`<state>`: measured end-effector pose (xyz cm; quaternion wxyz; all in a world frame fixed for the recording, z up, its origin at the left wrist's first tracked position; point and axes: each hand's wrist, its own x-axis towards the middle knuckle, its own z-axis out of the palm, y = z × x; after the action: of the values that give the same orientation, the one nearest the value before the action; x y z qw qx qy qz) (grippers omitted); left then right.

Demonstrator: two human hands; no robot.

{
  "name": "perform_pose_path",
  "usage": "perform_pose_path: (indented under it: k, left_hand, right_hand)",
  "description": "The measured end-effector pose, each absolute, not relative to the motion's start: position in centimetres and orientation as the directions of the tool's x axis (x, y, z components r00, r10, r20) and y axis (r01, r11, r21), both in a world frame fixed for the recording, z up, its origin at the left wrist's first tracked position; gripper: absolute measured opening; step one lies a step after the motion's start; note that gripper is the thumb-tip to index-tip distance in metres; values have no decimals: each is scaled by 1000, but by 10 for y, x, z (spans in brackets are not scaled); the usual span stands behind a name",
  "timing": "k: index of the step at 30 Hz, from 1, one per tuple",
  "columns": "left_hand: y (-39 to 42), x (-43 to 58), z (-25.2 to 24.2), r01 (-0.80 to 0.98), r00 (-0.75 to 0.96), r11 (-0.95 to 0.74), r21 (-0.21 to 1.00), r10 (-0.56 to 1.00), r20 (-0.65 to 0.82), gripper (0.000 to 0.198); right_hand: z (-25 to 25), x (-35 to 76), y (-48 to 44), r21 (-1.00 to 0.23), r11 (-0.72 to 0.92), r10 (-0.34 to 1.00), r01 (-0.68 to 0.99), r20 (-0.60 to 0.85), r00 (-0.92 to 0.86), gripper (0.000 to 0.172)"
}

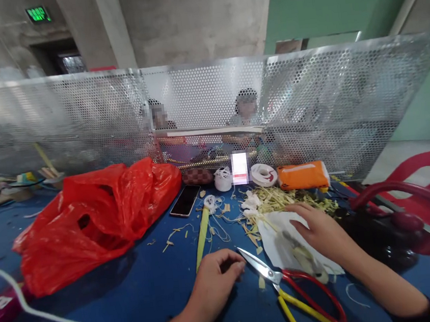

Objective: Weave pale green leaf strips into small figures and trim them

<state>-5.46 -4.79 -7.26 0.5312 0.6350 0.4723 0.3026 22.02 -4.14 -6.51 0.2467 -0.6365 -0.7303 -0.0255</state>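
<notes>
My left hand is at the lower middle, fingers curled with thumb and fingertips together; whatever they hold, if anything, is too small to name. Beside its fingertips lie scissors with one red and one yellow handle. A yellow-green strip with white thread at its top runs down behind that hand. My right hand reaches over a white sheet, fingers apart, near a pile of pale green scraps. Its fingertips are close to the scraps, and nothing shows in its grasp.
A red plastic bag covers the left. A phone, a white tape roll and an orange packet lie behind. A dark red-handled object stands right. People sit beyond the perforated metal screen.
</notes>
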Motion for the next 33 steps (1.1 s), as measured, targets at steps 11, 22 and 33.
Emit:
perform_pose_path:
  k: [11, 22, 33]
  left_hand:
    - [-2, -119, -40, 787, 84, -141, 600, 989, 122, 33]
    - [-5, -117, -62, 934, 119, -104, 342, 993, -23, 8]
    - [-47, -170, -22, 1000, 3, -10, 25, 963, 268, 36]
  right_hand:
    - [-91, 155, -125, -270, 507, 827, 818, 421, -374, 29]
    - [-123, 160, -121, -282, 440, 836, 853, 477, -273, 29]
    - [-117, 158, -123, -309, 425, 859, 851, 433, -272, 30]
